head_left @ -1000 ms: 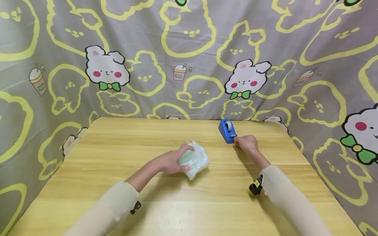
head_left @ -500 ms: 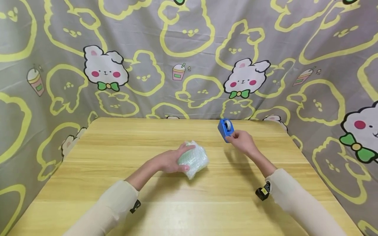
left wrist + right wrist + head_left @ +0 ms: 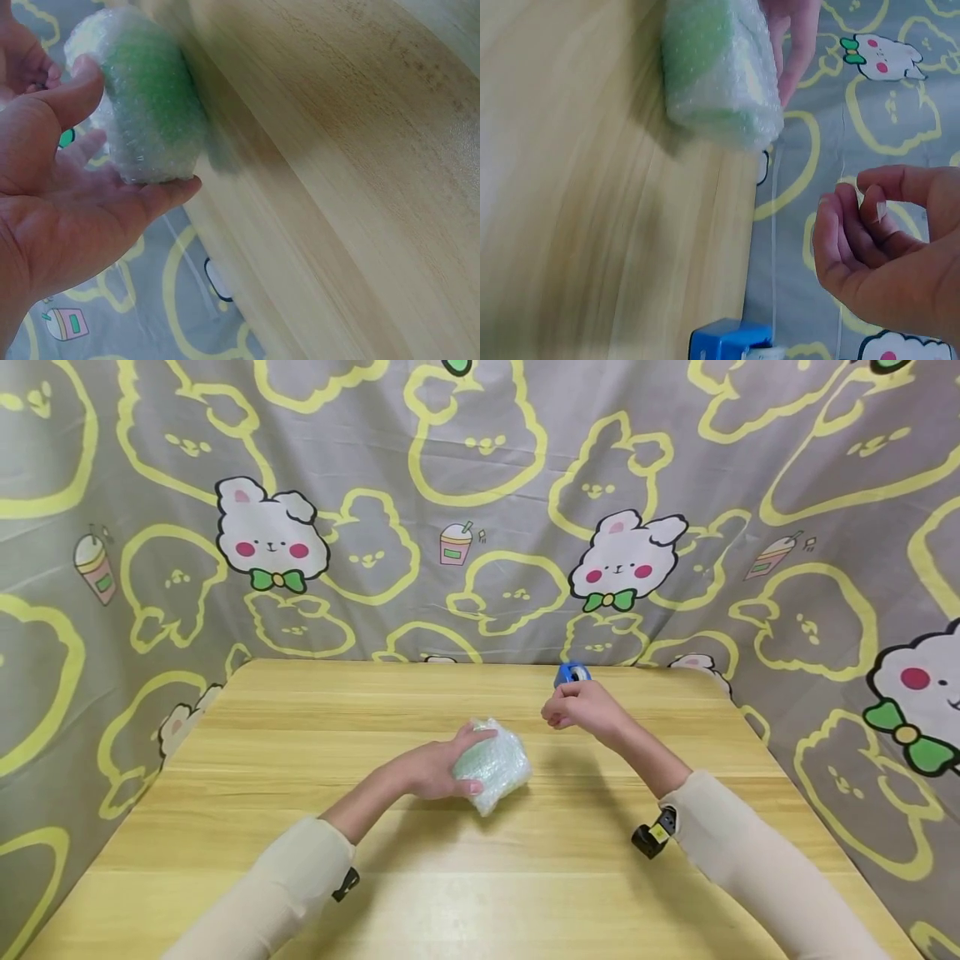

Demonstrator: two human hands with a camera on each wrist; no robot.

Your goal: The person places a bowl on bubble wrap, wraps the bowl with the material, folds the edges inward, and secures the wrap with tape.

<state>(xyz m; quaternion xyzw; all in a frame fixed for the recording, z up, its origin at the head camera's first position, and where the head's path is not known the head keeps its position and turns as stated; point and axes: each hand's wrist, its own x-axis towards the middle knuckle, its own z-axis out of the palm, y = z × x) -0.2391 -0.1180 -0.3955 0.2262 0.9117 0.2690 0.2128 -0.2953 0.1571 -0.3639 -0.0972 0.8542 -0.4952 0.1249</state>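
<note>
A bundle in clear bubble wrap (image 3: 495, 767), with green showing through, sits on the wooden table. My left hand (image 3: 438, 768) grips its left side, thumb on the near side and fingers on the far side, as the left wrist view (image 3: 79, 180) also shows. My right hand (image 3: 588, 710) is raised off the table, to the right of the bundle, fingers curled. In the right wrist view a small piece of clear tape (image 3: 880, 211) shows at the fingertips, held between thumb and index finger. A blue tape dispenser (image 3: 573, 672) stands behind the right hand, partly hidden by it.
The wooden table (image 3: 337, 710) reaches back to a grey curtain (image 3: 375, 460) printed with yellow outlines and white rabbits. The curtain also hangs along both sides. The dispenser stands near the table's far edge.
My right hand has left the front end of the tape dispenser and moved left, toward the bundle, with the tape. The left hand and bundle have stayed in place.
</note>
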